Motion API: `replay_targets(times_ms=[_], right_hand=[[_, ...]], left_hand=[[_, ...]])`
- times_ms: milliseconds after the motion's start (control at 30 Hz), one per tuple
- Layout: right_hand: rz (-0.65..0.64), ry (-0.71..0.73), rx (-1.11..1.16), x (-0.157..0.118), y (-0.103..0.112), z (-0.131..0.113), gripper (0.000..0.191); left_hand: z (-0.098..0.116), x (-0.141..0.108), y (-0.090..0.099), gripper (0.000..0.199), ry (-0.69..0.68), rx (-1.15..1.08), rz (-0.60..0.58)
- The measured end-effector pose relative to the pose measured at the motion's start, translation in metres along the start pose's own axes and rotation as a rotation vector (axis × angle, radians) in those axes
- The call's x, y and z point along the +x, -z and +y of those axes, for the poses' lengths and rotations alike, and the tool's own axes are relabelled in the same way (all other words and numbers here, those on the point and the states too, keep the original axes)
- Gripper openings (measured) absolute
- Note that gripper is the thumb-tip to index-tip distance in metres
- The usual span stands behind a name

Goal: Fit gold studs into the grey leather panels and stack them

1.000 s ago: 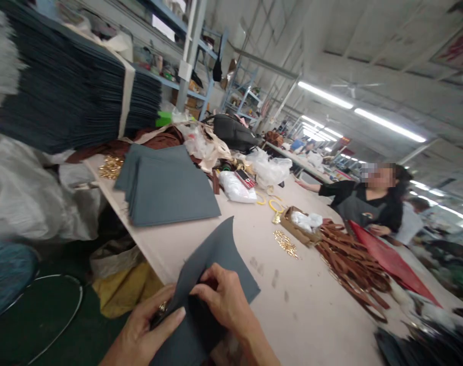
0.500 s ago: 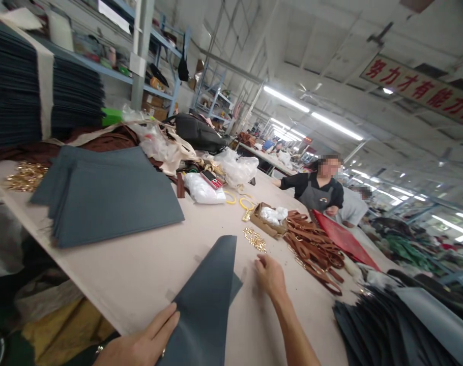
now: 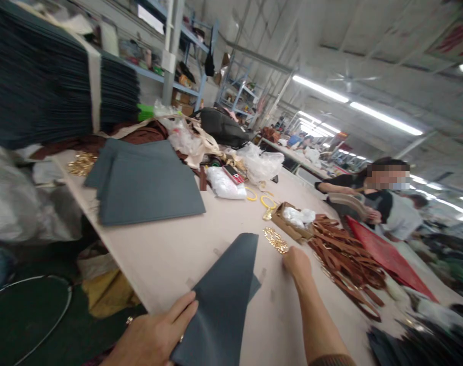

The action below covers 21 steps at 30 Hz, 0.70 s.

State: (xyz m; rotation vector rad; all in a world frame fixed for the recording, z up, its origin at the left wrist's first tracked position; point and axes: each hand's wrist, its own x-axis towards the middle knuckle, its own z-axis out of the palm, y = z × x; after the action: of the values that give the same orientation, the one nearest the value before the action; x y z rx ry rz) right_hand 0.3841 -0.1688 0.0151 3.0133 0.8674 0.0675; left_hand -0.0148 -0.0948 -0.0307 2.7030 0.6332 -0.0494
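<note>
A folded blue-grey leather-like panel lies on the table in front of me. My left hand holds its left edge, with the fingers together on top and the thumb out of view. Farther forward, my right hand is at the near right edge of a small pile of gold-coloured metal pieces. Its fingers are curled and mostly hidden behind the hand, so I cannot make out what is in them.
More blue-grey panels lie stacked at the left. Beyond the metal pieces stand a cardboard box and brown straps. Yellow tape rolls and a red phone lie farther back. A co-worker is across the table.
My right hand has moved forward to the gold-coloured pieces. My left hand stays on the panel. The view has turned to the right... the co-worker now holds a grey curved item.
</note>
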Motion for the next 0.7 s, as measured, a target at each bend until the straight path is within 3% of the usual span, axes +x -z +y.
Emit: replay_targets(times_ms=[200, 333, 400, 467, 533, 600, 700], right_hand=[[-0.023, 0.038, 0.079, -0.004, 0.015, 0.009, 0.033], [0.073, 0.108, 0.726, -0.059, 0.038, -0.015, 0.046], [-0.056, 0.243, 0.965, -0.101, 0.044, -0.046, 0.046], [-0.311, 0.392, 0.938, -0.14, 0.043, -0.082, 0.038], [-0.479, 0.502, 0.844, -0.166, 0.036, -0.113, 0.027], [-0.56, 0.581, 0.743, -0.177, 0.027, -0.133, 0.02], [-0.632, 0.657, 0.652, -0.176, 0.016, -0.145, 0.018]], left_hand=[[0.006, -0.005, 0.017, 0.084, -0.011, -0.078, 0.014], [0.003, -0.006, 0.019, 0.075, -0.055, -0.078, 0.039], [0.003, -0.006, 0.019, 0.071, -0.07, -0.074, 0.059], [0.002, -0.007, 0.02, 0.069, -0.076, -0.065, 0.075], [0.003, -0.008, 0.02, 0.066, -0.069, -0.054, 0.091], [0.003, -0.008, 0.019, 0.06, -0.063, -0.053, 0.105], [0.002, -0.005, 0.018, 0.056, -0.061, -0.07, 0.117]])
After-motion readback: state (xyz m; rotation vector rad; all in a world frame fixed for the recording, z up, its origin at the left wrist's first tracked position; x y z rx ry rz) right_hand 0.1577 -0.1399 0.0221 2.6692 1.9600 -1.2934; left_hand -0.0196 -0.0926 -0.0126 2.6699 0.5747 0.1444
